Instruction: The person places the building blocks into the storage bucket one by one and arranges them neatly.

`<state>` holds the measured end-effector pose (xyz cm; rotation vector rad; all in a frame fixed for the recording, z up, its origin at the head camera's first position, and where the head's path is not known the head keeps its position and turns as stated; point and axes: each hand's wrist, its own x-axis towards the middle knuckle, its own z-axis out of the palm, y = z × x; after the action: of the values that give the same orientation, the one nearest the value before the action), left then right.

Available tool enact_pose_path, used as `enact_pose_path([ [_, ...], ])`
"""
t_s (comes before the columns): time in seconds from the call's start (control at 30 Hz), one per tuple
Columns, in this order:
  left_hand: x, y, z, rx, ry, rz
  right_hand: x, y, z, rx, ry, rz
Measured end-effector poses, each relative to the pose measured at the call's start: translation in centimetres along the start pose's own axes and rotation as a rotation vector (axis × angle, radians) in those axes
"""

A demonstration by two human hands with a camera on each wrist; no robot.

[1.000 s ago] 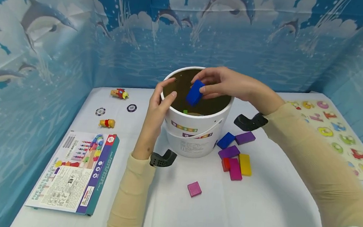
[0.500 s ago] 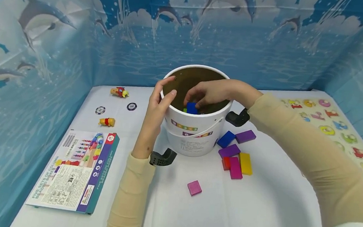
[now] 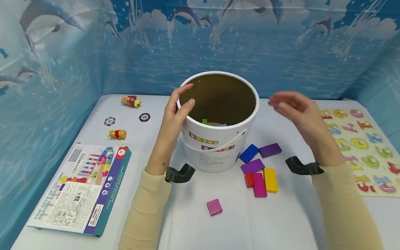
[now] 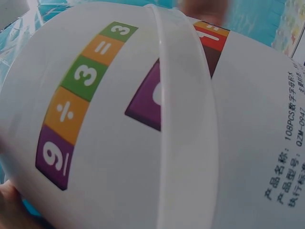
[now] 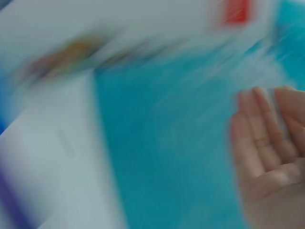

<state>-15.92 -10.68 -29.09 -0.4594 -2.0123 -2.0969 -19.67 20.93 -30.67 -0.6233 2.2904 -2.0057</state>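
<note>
A white bucket [image 3: 215,154] with number stickers and a white handle stands upright at the middle of the table. My left hand [image 3: 173,118] grips its left rim, with thumb and index finger bent over the edge. In the left wrist view the bucket wall [image 4: 114,143] fills most of the picture. Right of the bucket, my right hand [image 3: 302,116] hangs in the air, fingers loosely bent and holding nothing. Inside the bucket a bit of a green block [image 3: 204,121] shows; most of the inside is hidden. The right wrist view is blurred, with the palm [image 5: 271,176] bare.
Right of the bucket lie a blue block [image 3: 249,153], purple block [image 3: 270,150], yellow block [image 3: 270,181], magenta block [image 3: 260,185] and others. A pink square block [image 3: 214,207] lies in front. A box [image 3: 80,190] and small figures are left; a number puzzle board [image 3: 372,150] is right.
My right hand lowered a blue block into the bucket, let go of it, then came out and moved right, bare. The left hand has stayed on the rim.
</note>
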Motion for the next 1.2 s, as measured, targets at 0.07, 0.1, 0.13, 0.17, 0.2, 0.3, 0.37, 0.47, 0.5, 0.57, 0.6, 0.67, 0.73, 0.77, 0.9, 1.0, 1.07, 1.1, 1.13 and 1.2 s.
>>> enact_pose_path([
  [0.07, -0.2, 0.6, 0.2, 0.001, -0.004, 0.000, -1.8, 3.5, -1.2, -0.171, -0.058, 0.160],
  [0.1, -0.3, 0.9, 0.3, 0.002, -0.007, -0.001, -2.7, 5.0, -1.6, -0.272, -0.117, 0.229],
  [0.13, -0.4, 1.2, 0.4, 0.006, -0.008, -0.002, -3.5, 6.4, -1.9, -0.364, -0.180, 0.271],
  [0.17, -0.5, 1.5, 0.5, 0.009, -0.009, -0.004, -4.1, 7.6, -2.1, -0.422, -0.232, 0.292],
  [0.2, -0.6, 1.7, 0.6, 0.011, -0.009, -0.005, -4.7, 8.5, -2.2, -0.463, -0.266, 0.297],
  [0.3, -0.7, 2.0, 0.6, 0.017, -0.003, -0.004, -5.5, 10.1, -2.1, -0.577, -0.291, 0.258],
  [0.37, -0.6, 1.8, 0.5, 0.013, 0.001, 0.000, -5.7, 10.3, -1.9, -0.635, -0.272, 0.231],
  [0.47, -0.4, 1.0, 0.3, 0.001, -0.005, 0.001, -6.2, 9.7, -1.9, -0.650, -0.238, 0.241],
  [0.5, -0.3, 0.7, 0.2, -0.002, -0.006, 0.002, -6.4, 9.4, -1.9, -0.640, -0.221, 0.254],
  [0.57, -0.1, 0.2, 0.1, -0.007, -0.006, 0.001, -6.7, 8.0, -2.0, -0.579, -0.188, 0.273],
  [0.6, 0.0, -0.1, 0.0, -0.006, -0.004, 0.002, -6.7, 7.1, -2.0, -0.524, -0.158, 0.279],
  [0.67, 0.1, -0.5, -0.1, -0.006, 0.002, 0.007, -6.5, 4.8, -1.9, -0.401, -0.104, 0.244],
  [0.73, 0.2, -0.6, -0.1, -0.002, 0.004, 0.014, -6.0, 2.0, -1.6, -0.241, -0.070, 0.178],
  [0.77, 0.3, -0.6, -0.1, 0.002, 0.004, 0.017, -5.6, 0.5, -1.3, -0.151, -0.060, 0.134],
  [0.9, 0.3, -0.6, -0.1, 0.009, 0.002, 0.023, -3.0, -4.8, 0.1, 0.187, -0.157, -0.023],
  [1.0, 0.2, -0.7, -0.1, 0.013, 0.007, 0.024, -0.1, -7.5, 2.1, 0.306, -0.270, -0.052],
  [1.07, 0.2, -0.7, -0.1, 0.021, 0.007, 0.021, 1.9, -8.5, 3.6, 0.296, -0.327, -0.032],
  [1.1, 0.3, -0.7, -0.1, 0.022, 0.007, 0.020, 2.9, -8.8, 4.4, 0.268, -0.349, -0.013],
  [1.13, 0.3, -0.7, -0.1, 0.024, 0.006, 0.019, 3.8, -9.0, 5.1, 0.234, -0.371, 0.012],
  [1.2, 0.4, -0.7, -0.1, 0.024, 0.004, 0.015, 5.6, -9.0, 6.3, 0.145, -0.419, 0.070],
])
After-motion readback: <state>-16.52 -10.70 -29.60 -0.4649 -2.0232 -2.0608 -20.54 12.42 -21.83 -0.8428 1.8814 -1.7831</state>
